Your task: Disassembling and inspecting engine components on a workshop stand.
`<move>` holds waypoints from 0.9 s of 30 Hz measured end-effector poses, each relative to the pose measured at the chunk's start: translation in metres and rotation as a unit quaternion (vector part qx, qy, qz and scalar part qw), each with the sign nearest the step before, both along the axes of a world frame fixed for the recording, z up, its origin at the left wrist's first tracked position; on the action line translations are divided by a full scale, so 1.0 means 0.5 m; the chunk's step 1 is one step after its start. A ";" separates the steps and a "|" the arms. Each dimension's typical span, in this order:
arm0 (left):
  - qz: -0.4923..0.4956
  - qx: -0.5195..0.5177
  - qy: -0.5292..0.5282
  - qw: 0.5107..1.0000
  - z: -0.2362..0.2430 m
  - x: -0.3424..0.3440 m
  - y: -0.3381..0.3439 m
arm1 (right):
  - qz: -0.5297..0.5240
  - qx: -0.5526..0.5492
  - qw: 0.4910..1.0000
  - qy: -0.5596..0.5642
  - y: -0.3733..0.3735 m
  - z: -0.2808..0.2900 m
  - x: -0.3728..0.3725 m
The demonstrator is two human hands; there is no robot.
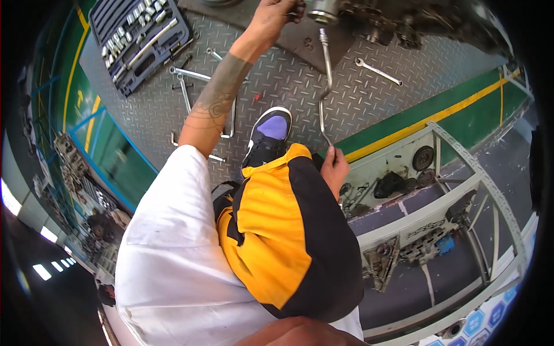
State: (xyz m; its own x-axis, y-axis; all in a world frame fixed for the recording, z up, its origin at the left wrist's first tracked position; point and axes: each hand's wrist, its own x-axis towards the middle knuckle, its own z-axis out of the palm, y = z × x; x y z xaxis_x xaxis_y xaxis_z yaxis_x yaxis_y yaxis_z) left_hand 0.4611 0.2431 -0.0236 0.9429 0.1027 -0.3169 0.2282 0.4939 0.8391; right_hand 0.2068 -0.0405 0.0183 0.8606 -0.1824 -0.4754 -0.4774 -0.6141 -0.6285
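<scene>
Brace (329, 75) is held by its end in your right hand (334, 169), likely for reach; I cannot tell what your left hand (274, 16) grips.

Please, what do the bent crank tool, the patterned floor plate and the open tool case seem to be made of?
Bent crank tool: probably chromed steel, smooth, with bright reflections.
Patterned floor plate: metal, likely steel, dull grey, with raised tread marks.
Open tool case: apparently moulded plastic, dark and matte, judging by its shaped recesses.
</scene>
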 end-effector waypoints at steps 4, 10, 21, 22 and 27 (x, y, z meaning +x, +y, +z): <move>0.034 0.223 -0.022 0.974 -0.023 -0.091 -0.006 | 0.006 0.063 0.998 0.014 0.002 0.052 -0.037; -0.071 -0.098 0.045 0.992 0.053 -0.195 -0.093 | -0.005 0.199 0.978 0.057 0.071 0.061 -0.062; 0.040 0.309 0.085 0.946 -0.046 -0.337 0.022 | 0.061 -0.015 0.998 0.018 -0.024 0.034 -0.044; 0.043 0.328 0.100 0.938 -0.052 -0.377 0.039 | 0.087 -0.048 0.995 0.014 -0.031 0.036 -0.031; 0.243 -0.113 0.221 0.938 0.027 -0.354 0.045 | 0.237 -0.055 0.970 0.005 -0.011 0.097 0.019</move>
